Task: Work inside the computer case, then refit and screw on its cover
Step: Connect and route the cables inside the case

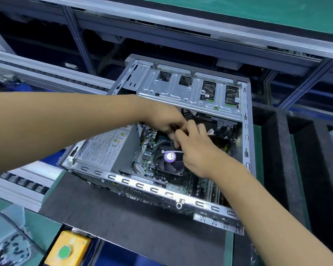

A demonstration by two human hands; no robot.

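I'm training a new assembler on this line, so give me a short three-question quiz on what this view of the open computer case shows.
1. True or false: the cover is already back on the computer case.
2. Where do the left hand and right hand meet?
A. over the yellow button box
B. inside the case, just above the cooling fan
C. on the drive bracket
3. Fill in: a white ___ lies across the cooling fan.

Key:
1. False; the case is open and its inside shows.
2. B; the yellow button box sits untouched at the near left, and the drive bracket is beyond the hands.
3. Cable tie.
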